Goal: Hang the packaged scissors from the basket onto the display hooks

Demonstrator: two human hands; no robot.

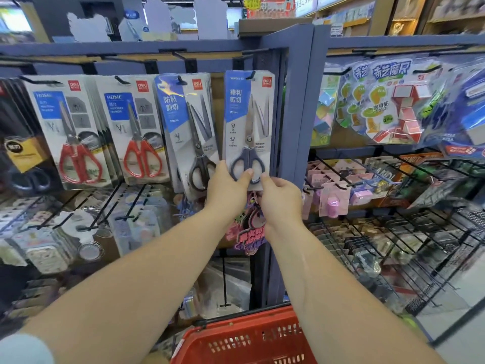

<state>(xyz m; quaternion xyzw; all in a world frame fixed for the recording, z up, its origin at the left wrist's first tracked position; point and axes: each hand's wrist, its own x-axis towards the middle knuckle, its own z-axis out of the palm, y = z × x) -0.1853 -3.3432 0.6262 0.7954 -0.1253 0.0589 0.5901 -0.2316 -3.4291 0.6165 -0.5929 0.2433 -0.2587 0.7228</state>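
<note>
In the head view, a packaged pair of blue-handled scissors (248, 124) at the centre of the frame was pinched at its bottom edge by the left hand (227, 186) and the right hand (279, 195), fingers closed on the card, apparently so that its top hole could be seated on a black display hook (250, 74). The pack was set at the right end of a row of hanging scissor packs (133, 132) on a blue rack (299, 101) in a crowded shop aisle. A red basket (249, 340) was seen at the bottom centre, its contents hidden.

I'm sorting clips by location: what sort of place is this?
Most likely a stationery or variety shop aisle: carded scissors hang on display hooks, packaged toys fill the next rack, and a red basket sits below.
</note>
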